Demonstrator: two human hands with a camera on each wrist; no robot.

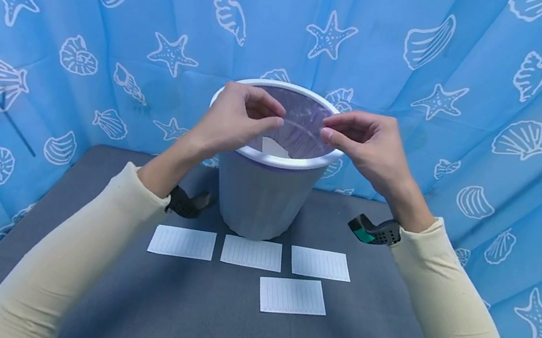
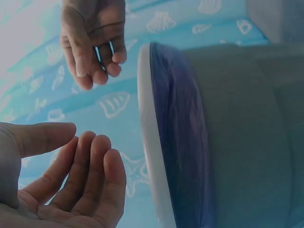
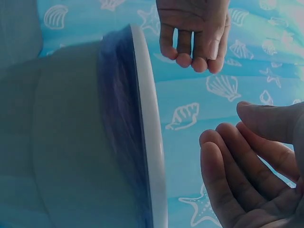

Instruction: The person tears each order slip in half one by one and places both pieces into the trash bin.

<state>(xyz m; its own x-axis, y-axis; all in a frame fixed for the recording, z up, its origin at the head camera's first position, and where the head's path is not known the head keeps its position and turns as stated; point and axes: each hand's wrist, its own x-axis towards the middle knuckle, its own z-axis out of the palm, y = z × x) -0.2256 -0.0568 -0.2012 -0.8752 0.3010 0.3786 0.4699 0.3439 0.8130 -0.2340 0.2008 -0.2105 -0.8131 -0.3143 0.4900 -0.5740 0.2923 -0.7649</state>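
Note:
A grey trash bin (image 1: 266,198) stands upright, lined with a purple translucent bag (image 1: 305,127) folded over its edge under a white rim ring (image 1: 280,161). My left hand (image 1: 242,113) hovers above the bin's left side, thumb and fingers bent toward each other with a gap between them. Opposite it, my right hand (image 1: 362,139) is held the same way over the right side. Both wrist views show nothing between thumb and fingers, and both hands apart from the rim. Inside the bin lies a white piece of paper (image 1: 273,147).
Three lined white cards, left (image 1: 182,242), middle (image 1: 252,253) and right (image 1: 321,263), form a row before the bin on the grey tabletop (image 1: 181,321). A fourth card (image 1: 292,296) lies nearer, slightly turned. Behind hangs a blue curtain (image 1: 273,26) with shell and starfish prints.

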